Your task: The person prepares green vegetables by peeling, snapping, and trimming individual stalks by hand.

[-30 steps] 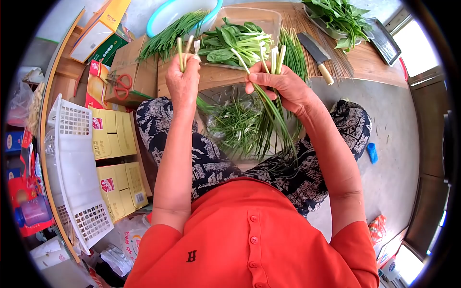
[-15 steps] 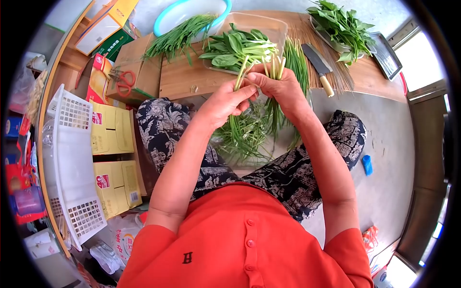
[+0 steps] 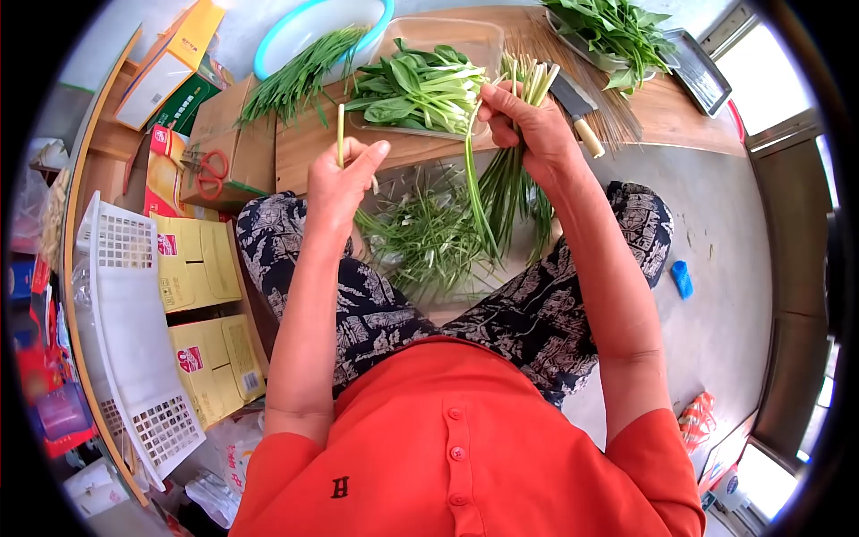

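Observation:
My left hand point(image 3: 340, 183) is closed around a pale green stalk point(image 3: 341, 134) that stands up above its fingers. To its right, my right hand point(image 3: 530, 125) grips a bunch of long green stalks point(image 3: 508, 192), pale ends up and leaves hanging down. One stalk is pinched at the fingertips and curves down beside the bunch. The hands are apart. Between and below them lies a loose heap of thin green leaves and trimmings point(image 3: 429, 233). Behind the hands, leafy greens point(image 3: 416, 85) fill a clear tray point(image 3: 488, 38) on the wooden board point(image 3: 300, 166).
A knife point(image 3: 587, 134) lies on the board by thin brown strands. Chives point(image 3: 300, 80) rest against a blue-rimmed basin point(image 3: 259, 58). Back right are more greens point(image 3: 608, 36) and a dark tray point(image 3: 698, 72). Red scissors point(image 3: 212, 174), yellow boxes point(image 3: 199, 259) and a white rack point(image 3: 134, 313) are left.
My hands were together half a second ago; now they are apart. My left hand has moved left with a stalk, and my right hand has risen slightly with the bunch.

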Available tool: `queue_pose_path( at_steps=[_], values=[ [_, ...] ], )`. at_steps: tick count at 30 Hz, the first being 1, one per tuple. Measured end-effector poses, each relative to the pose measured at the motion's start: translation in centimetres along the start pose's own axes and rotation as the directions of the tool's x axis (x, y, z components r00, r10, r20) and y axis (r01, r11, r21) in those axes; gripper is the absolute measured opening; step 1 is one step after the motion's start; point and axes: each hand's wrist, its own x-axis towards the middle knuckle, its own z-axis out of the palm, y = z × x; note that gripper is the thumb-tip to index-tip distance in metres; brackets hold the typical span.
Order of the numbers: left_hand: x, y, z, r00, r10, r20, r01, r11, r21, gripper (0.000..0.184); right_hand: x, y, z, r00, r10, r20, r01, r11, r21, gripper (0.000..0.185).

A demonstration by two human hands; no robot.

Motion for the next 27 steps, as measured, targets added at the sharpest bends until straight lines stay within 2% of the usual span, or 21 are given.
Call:
queue_pose_path(
  at_steps=[1, 3, 6, 11, 13, 15, 19, 23, 25, 27],
  values=[
    [-0.1, 0.2, 0.6, 0.997, 0.074, -0.014, -0.074, 0.997, -0.026, 0.017, -0.1, -0.1, 0.3, 0.999, -0.004, -0.033, 0.004, 1.0, -0.022, 0.02],
    [-0.3, 1.1, 1.9, 0.992, 0.11, 0.067, -0.104, 0.99, -0.092, 0.011, 0.0, 0.2, 0.4, 1.0, -0.014, -0.001, 0.014, 0.998, -0.053, 0.019],
    [-0.6, 2.4, 3.3, 0.973, 0.014, 0.229, 0.018, 0.99, -0.141, 0.017, 0.0, 0.5, 0.7, 0.999, -0.036, 0.028, 0.038, 0.995, -0.093, 0.016],
    [-0.2, 1.9, 4.5, 0.972, 0.043, 0.232, -0.019, 0.994, -0.105, 0.017, -0.4, 0.9, 1.2, 0.997, -0.054, 0.049, 0.06, 0.989, -0.137, 0.014],
    [-0.1, 2.0, 4.2, 0.958, -0.049, 0.284, 0.105, 0.977, -0.183, 0.017, -0.6, 0.8, 1.5, 0.996, -0.068, 0.049, 0.074, 0.989, -0.132, 0.013],
    [-0.1, 2.3, 3.9, 0.949, -0.077, 0.307, 0.145, 0.968, -0.206, 0.017, -0.8, 0.3, 1.7, 0.998, -0.035, 0.056, 0.037, 0.998, -0.046, 0.015],
    [0.0, 2.3, 3.8, 0.921, -0.1, 0.376, 0.224, 0.927, -0.301, 0.016, -0.8, 1.0, 1.2, 0.991, 0.032, 0.127, -0.025, 0.998, -0.057, 0.019],
    [0.3, 2.1, 4.0, 0.957, -0.087, 0.278, 0.201, 0.887, -0.415, 0.015, -0.9, 1.8, 1.5, 0.985, 0.1, 0.141, -0.092, 0.994, -0.066, 0.019],
    [0.5, 1.5, 4.0, 0.994, 0.005, 0.111, 0.044, 0.901, -0.431, 0.014, -1.1, 2.1, 2.1, 0.986, 0.137, 0.098, -0.135, 0.99, -0.029, 0.015],
    [0.5, 1.4, 3.8, 0.996, 0.015, 0.088, 0.023, 0.906, -0.422, 0.014, -1.3, 2.2, 2.7, 0.979, 0.154, 0.13, -0.157, 0.988, 0.015, 0.015]
  ],
)
